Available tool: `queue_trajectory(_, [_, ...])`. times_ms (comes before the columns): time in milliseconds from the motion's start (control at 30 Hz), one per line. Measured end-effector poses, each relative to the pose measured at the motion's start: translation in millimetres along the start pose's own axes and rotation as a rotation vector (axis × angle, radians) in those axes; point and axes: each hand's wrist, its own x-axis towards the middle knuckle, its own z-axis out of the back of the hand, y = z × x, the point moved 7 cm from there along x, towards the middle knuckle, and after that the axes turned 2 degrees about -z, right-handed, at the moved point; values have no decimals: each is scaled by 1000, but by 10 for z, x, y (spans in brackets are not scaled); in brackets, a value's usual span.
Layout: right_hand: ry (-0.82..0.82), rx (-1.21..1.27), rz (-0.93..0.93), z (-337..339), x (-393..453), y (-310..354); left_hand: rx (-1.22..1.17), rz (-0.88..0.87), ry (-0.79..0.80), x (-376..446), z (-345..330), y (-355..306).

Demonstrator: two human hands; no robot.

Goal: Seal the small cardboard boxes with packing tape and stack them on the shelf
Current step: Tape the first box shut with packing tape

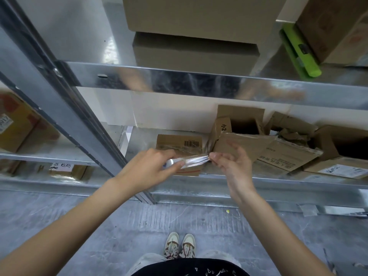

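Nearest me I see the grey, scuffed concrete floor and a pair of pale patterned sneakers below the hands. My left hand pinches one end of a glossy, crinkled strip of clear packing tape; my right hand pinches the other end between thumb and fingertip, with the remaining fingers spread loosely. The strip is stretched between them, just above the front edge of the lower galvanised metal shelf.

Directly behind the tape lies a small flat cardboard box on that shelf, brown and matte, with a printed barcode on its top and shiny tape across it. Just right of it sits a crumpled, opened carton with torn flaps and printing I cannot read. Further right is a white label with handwriting, also illegible to me.

On the upper shelf, two plain stacked cardboard boxes stand in the middle, and a bright green plastic tool lies to the right. At far left, a yellowish box carries red markings.
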Motion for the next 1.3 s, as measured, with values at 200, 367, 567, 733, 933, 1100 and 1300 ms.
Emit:
queue_trajectory(200, [-84,30,74,25,47,149,327,-29,-135,58,315,122])
queue_trajectory(367, [-145,23,44,95,195,150,420,-28,-215,18,388,214])
queue_trajectory(567, [-127,85,-132,-38,308,-77,468,-22,-243,130,294,316])
queue_trajectory(733, [-146,60,-171,-74,427,-155,464,-120,-201,262,271,285])
queue_trajectory(933, [-207,44,-257,-56,550,-375,519,-175,-114,452,123,274])
queue_trajectory(1100, [-84,48,-332,-68,639,-453,549,-182,-103,549,-44,328])
queue_trajectory(1300, [-84,17,-377,-58,696,-543,518,-195,-86,625,-148,321])
